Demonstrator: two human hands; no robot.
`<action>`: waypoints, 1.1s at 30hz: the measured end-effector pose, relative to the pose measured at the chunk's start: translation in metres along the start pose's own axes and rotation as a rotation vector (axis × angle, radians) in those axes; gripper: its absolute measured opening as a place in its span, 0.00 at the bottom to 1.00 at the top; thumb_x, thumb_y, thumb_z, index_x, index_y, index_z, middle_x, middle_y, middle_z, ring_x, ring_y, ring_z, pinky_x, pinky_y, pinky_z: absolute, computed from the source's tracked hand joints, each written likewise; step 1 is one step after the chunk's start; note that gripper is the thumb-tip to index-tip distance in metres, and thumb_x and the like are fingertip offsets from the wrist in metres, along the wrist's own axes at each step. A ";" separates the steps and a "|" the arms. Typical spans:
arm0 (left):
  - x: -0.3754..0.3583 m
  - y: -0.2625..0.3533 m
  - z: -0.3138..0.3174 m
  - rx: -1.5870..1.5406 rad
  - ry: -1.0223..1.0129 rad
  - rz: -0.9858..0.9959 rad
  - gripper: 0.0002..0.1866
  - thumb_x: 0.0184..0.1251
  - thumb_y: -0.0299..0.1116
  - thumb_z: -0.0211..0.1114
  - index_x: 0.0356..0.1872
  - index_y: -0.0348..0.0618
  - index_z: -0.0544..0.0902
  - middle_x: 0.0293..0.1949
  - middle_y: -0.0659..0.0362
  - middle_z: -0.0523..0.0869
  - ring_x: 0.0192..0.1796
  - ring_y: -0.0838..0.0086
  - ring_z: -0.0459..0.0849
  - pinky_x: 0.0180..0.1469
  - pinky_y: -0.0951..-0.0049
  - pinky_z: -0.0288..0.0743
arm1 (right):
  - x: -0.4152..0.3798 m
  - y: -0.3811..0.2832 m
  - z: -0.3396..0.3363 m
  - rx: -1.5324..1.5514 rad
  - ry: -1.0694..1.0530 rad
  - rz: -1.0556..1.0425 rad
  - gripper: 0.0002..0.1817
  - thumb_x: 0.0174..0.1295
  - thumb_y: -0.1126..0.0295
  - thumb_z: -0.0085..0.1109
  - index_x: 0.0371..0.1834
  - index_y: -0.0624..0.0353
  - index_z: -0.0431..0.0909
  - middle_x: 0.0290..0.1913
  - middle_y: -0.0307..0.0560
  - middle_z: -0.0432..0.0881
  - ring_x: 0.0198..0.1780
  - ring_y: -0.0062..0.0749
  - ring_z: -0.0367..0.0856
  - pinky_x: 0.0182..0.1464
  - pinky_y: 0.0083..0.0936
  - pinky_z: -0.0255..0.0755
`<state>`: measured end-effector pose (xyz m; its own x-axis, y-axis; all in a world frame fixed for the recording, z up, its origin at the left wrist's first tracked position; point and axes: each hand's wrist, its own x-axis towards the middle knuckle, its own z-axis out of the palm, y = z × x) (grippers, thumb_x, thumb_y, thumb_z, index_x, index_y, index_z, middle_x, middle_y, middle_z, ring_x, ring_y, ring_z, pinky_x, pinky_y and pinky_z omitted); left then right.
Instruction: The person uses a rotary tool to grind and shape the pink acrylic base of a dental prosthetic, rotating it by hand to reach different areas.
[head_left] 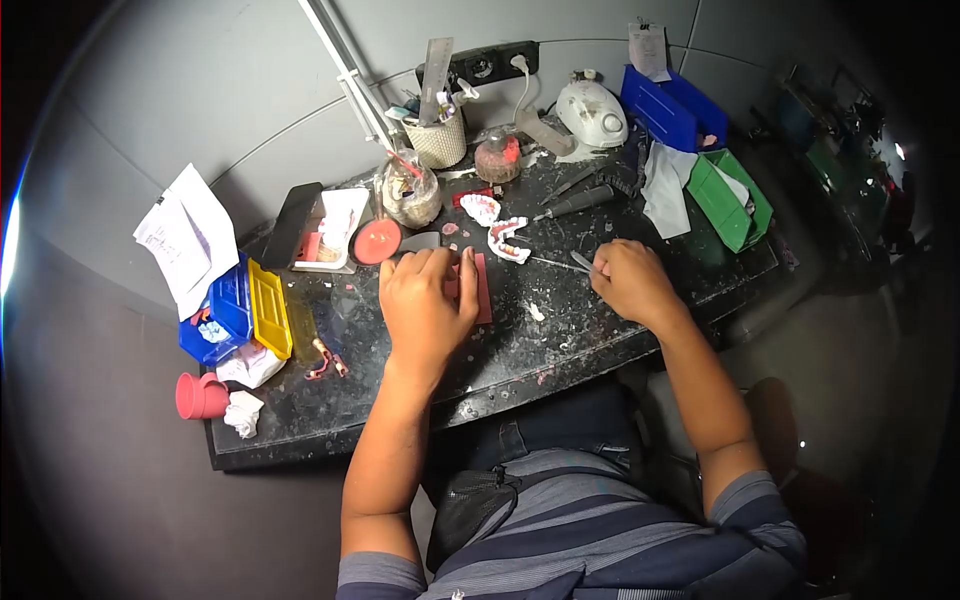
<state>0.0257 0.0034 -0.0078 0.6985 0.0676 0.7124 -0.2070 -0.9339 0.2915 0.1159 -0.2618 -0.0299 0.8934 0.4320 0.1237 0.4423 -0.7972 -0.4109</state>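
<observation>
My right hand (635, 282) is closed on a thin metal tool (560, 264), whose slender end points left toward a dental model. My left hand (430, 300) lies over a flat pink sheet (484, 290), thumb apart from the bent fingers, with part of the sheet showing between them. Two white and pink dental models sit beyond my hands: one with red on its arch (508, 240), the other (480, 208) just behind it. A red round dish (377, 241) stands near my left fingertips. Whether those fingertips press on the sheet is hidden.
Along the back are a tool cup (436, 140), a plastic-covered jar (411, 196), a brown pot (497, 160) and a white device (592, 113). A dark handpiece (580, 203) lies behind my right hand. Bins, blue (670, 108), green (728, 205) and yellow (270, 310), stand at the sides.
</observation>
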 end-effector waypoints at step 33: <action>-0.011 -0.018 -0.003 -0.164 0.165 -0.054 0.13 0.63 0.29 0.74 0.21 0.41 0.81 0.18 0.59 0.80 0.20 0.67 0.74 0.34 0.66 0.62 | 0.082 0.015 0.000 -0.254 -0.037 -0.137 0.22 0.56 0.79 0.69 0.56 0.55 0.83 0.53 0.41 0.82 0.63 0.46 0.74 0.70 0.43 0.64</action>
<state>0.0202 0.0204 -0.0189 0.5930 0.1848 0.7837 -0.2902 -0.8588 0.4221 0.1958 -0.2384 -0.0256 0.8224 0.5546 0.1270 0.5686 -0.8083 -0.1528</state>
